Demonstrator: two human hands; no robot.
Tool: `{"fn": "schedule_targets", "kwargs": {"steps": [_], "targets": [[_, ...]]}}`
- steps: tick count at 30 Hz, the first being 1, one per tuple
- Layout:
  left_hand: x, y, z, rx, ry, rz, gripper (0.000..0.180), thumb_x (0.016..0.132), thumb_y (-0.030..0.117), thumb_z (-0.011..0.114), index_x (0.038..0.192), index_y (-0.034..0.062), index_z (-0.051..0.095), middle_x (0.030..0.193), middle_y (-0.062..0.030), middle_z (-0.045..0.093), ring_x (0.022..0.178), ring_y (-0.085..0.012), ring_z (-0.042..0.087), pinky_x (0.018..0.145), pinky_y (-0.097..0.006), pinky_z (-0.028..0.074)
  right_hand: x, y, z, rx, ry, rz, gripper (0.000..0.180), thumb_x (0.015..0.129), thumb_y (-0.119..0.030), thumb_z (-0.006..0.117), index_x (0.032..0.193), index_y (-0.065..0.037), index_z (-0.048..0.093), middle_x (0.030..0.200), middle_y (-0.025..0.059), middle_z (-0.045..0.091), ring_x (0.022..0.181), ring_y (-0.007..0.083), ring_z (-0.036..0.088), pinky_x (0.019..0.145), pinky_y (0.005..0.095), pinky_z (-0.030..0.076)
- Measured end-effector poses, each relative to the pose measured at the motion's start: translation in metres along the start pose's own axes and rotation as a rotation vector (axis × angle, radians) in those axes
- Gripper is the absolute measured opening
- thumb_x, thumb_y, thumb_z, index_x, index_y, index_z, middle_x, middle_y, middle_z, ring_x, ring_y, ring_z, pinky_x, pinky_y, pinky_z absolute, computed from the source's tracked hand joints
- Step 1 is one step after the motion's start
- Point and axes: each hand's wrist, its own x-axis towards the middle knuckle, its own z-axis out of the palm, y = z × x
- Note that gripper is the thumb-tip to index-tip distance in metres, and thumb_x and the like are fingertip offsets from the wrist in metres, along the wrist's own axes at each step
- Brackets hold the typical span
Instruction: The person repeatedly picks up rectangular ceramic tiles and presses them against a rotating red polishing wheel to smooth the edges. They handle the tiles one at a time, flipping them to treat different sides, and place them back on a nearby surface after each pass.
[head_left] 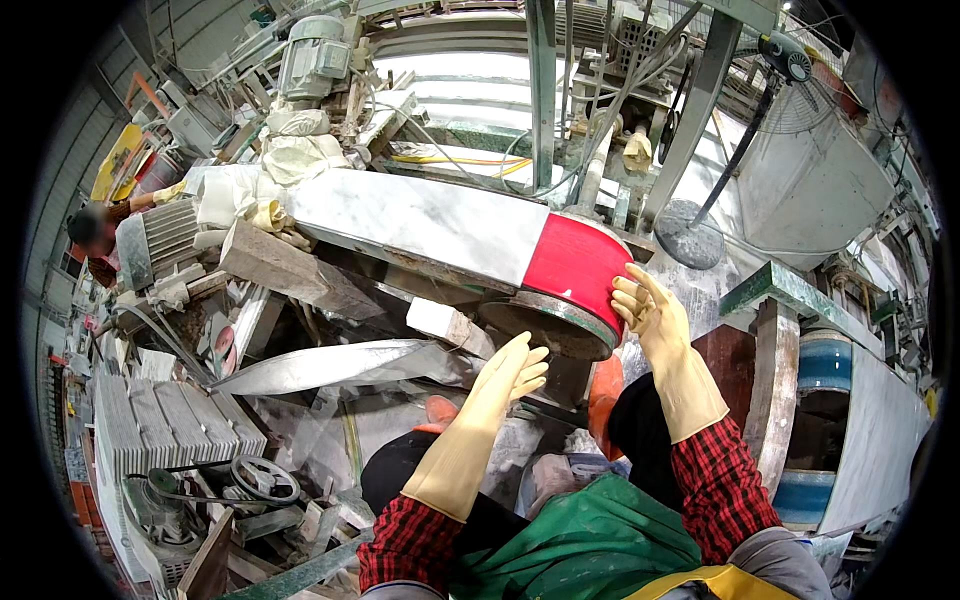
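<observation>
A bright red band [583, 262] wraps round the curved end of a long pale grey-white belt or bench [420, 222]; a round drum [560, 322] shows beneath it. My right hand [645, 305], in a long cream rubber glove, is at the red band's right edge, fingers apart; whether they press on it I cannot tell. Below the drum's left side, my left hand [510, 370], gloved alike, reaches up with fingers stretched out and nothing in it. A small white block [447, 322] lies just beyond it.
A wooden beam [290, 268] slants at the left, near a stack of grey slabs [170, 420] and a wheeled motor unit [215, 500]. Blue drums [823, 362] stand on the right, below a fan [785, 57]. At the far left another person [105, 235] is partly visible.
</observation>
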Motion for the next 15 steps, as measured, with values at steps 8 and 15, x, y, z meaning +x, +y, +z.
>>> {"fn": "schedule_targets", "kwargs": {"steps": [8, 15], "targets": [[-0.0042, 0.0039, 0.0012, -0.017, -0.029, 0.0, 0.066, 0.1, 0.041, 0.054, 0.15, 0.0031, 0.032, 0.143, -0.0242, 0.047, 0.126, -0.0329, 0.053, 0.102, -0.041, 0.048, 0.0015, 0.0021, -0.002, 0.027, -0.021, -0.012, 0.037, 0.098, -0.025, 0.058, 0.127, -0.002, 0.059, 0.108, 0.0182, 0.069, 0.086, 0.023, 0.069, 0.081, 0.0319, 0.058], [-0.0052, 0.0049, 0.0034, -0.013, -0.012, 0.005, 0.065, 0.099, 0.041, 0.055, 0.148, 0.0031, 0.035, 0.14, -0.0231, 0.05, 0.122, -0.0314, 0.056, 0.101, -0.04, 0.049, -0.001, 0.0008, 0.0017, -0.006, 0.011, -0.019, 0.039, 0.098, -0.026, 0.058, 0.128, -0.002, 0.058, 0.109, 0.0177, 0.069, 0.087, 0.0223, 0.069, 0.081, 0.0319, 0.058]]}}
